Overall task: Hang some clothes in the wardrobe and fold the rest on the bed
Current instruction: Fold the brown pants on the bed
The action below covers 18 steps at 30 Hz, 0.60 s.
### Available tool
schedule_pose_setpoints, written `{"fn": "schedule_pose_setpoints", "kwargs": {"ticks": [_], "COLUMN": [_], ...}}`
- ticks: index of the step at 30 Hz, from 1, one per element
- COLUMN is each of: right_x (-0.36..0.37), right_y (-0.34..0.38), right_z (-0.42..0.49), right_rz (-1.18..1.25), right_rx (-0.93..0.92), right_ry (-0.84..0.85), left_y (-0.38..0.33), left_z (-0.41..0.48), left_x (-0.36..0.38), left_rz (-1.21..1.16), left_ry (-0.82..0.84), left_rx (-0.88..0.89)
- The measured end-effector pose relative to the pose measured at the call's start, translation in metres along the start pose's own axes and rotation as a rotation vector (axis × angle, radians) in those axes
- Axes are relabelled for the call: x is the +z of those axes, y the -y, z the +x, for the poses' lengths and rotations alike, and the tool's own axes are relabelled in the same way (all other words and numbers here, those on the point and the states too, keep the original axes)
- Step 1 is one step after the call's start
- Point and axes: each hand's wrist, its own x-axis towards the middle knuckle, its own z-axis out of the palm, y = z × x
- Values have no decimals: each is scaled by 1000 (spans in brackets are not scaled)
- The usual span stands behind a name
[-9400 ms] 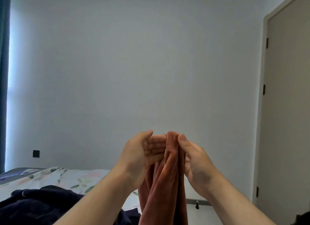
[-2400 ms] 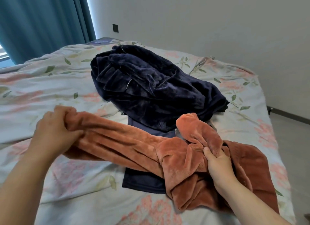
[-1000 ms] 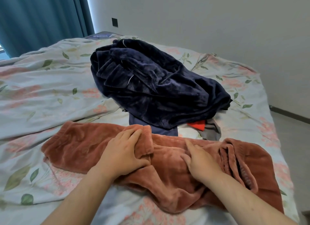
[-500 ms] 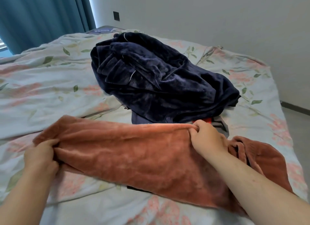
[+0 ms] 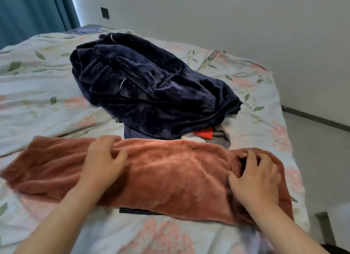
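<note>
Rust-orange fleece garment point(image 5: 170, 170); navy plush pile point(image 5: 151, 90); pink-floral, green-leaf bedspread point(image 5: 37, 87); teal curtain point(image 5: 28, 11).

Both hands point(image 5: 102, 164) now atop garment point(image 5: 170, 170)
</note>
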Motion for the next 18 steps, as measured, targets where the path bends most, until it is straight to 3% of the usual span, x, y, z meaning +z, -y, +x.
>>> {"fn": "schedule_pose_setpoints", "kwargs": {"ticks": [4, 7, 9, 13, 16, 18], "right_x": [-8, -9, -12, -18, -17, -17], "right_y": [-18, -39, -53, -68, -71, -69], "right_z": [-8, -8, -10, -12, -18, -24], "right_rz": [13, 173, 321, 642, 752, 854], "right_rx": [123, 194, 116, 76, -17, -64], "right_ry": [58, 173, 208, 249, 302, 410], "left_y": [-87, -139, -159, -186, -205, -210], "left_z": [-26, -49, -59, -70, -71, -71], "left_x": [89, 144, 167, 182, 178, 179], "left_rz": [-364, -598, -685, -837, -888, -887], "left_ry": [343, 586, 706, 825, 956, 959], "left_rx": [108, -41, -206, -437, -445, -509]}}
